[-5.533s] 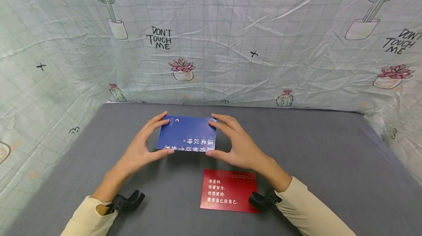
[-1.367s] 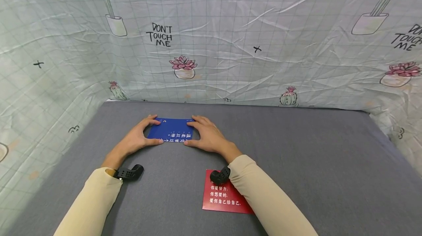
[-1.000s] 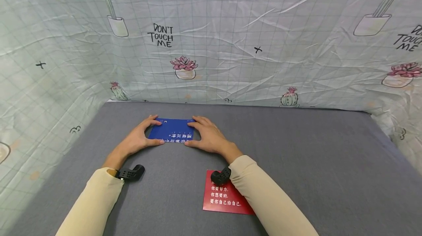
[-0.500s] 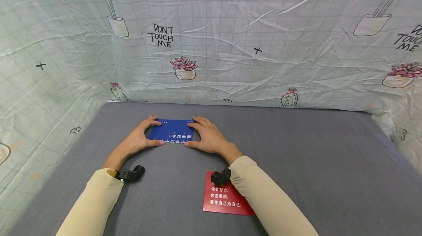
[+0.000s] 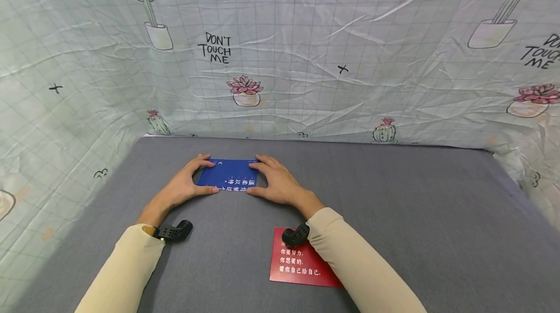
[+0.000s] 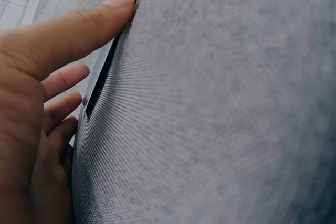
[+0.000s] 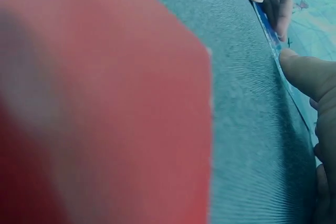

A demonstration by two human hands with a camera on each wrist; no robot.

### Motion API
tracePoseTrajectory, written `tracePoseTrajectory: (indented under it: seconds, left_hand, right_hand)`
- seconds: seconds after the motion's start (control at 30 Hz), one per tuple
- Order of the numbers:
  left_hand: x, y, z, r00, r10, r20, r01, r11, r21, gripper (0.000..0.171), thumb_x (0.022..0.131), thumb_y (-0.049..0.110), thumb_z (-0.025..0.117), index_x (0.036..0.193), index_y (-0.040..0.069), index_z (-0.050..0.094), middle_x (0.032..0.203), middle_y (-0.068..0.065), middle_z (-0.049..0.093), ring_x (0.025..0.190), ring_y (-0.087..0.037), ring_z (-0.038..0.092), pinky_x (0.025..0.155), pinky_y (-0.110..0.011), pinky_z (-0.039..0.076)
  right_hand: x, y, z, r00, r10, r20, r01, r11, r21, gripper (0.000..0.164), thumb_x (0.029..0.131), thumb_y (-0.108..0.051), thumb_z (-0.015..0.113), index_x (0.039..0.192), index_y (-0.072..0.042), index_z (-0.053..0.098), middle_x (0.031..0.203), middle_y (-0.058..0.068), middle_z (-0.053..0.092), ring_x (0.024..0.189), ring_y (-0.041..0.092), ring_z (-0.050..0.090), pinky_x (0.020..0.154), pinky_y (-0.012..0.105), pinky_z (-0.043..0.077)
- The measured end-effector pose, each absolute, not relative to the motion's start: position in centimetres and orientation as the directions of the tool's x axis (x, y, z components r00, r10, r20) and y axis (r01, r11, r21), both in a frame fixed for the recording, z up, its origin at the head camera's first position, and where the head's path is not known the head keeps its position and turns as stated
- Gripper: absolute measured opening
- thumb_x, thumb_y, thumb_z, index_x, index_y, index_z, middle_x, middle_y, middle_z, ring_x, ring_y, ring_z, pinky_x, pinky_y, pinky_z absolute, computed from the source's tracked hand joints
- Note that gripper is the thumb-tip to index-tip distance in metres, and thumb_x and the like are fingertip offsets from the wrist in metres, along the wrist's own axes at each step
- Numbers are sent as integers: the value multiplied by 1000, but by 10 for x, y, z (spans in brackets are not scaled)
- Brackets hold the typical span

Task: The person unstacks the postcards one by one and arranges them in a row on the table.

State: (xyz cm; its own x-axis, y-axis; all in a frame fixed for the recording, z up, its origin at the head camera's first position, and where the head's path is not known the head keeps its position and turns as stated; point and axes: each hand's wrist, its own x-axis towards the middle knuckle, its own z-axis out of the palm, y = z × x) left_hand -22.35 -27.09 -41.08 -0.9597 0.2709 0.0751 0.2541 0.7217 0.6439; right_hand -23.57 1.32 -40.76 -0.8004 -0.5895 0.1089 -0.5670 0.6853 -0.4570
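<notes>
A blue postcard (image 5: pixel 232 173) with white characters and a small moon lies low over the far left part of the table, its text upside down to me. My left hand (image 5: pixel 181 184) grips its left end, thumb at the near edge and fingers at the far edge. At the right end, my right hand (image 5: pixel 280 182) holds it the same way. In the left wrist view the left thumb (image 6: pixel 113 11) presses on the card's thin edge. A red postcard (image 5: pixel 290 269) with white characters lies nearer to me, partly hidden under the right forearm.
A grey cloth-covered table (image 5: pixel 415 216) spreads around both cards. Behind it and along the sides hangs a pale curtain (image 5: pixel 297 99) printed with cacti. A black wrist camera (image 5: pixel 295 235) on the right arm overlaps the red card.
Since the oldest frame, both hands have carried the blue postcard lower, farther away and to the left. Over the last second they have stayed nearly still.
</notes>
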Motion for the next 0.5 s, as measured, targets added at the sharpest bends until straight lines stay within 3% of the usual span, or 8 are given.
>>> tracePoseTrajectory:
  seconds: [0.27, 0.5]
  left_hand:
    - [-223, -272, -409, -960, 270, 81, 253, 701, 666, 73, 75, 38, 81, 134, 7, 50, 154, -14, 25, 144, -34, 9, 111, -59, 11]
    - [-220, -275, -407, -960, 269, 80, 250, 690, 679, 73, 77, 38, 79, 136, 7, 48, 155, -12, 25, 144, -34, 8, 110, -60, 10]
  right_hand:
    - [-237, 21, -400, -778, -614, 134, -573, 606, -551, 67, 88, -42, 65, 145, -15, 42, 154, 12, 27, 141, 27, 21, 111, 47, 26]
    - [-235, 35, -381, -771, -628, 107, -551, 574, -605, 66, 90, -42, 64, 145, -14, 41, 154, 12, 26, 141, 27, 20, 110, 51, 26]
